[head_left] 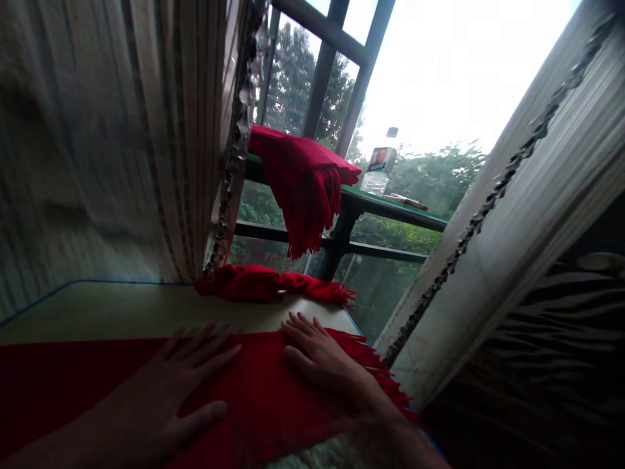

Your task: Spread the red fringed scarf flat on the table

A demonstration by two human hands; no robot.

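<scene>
A red fringed scarf is spread over the pale table, its tassels at the right end. My left hand rests on the scarf with fingers spread, the tips near its far edge. Further right, my right hand lies flat on the same cloth beside the fringe, fingers stretched out. Neither hand grips anything. Beyond them a second red scarf lies bunched along the table's far edge.
Another folded red scarf hangs over the green window ledge. A plastic bottle stands there, with a small flat item alongside. Curtains flank the window: one on the left, one on the right. Zebra-striped fabric shows at right.
</scene>
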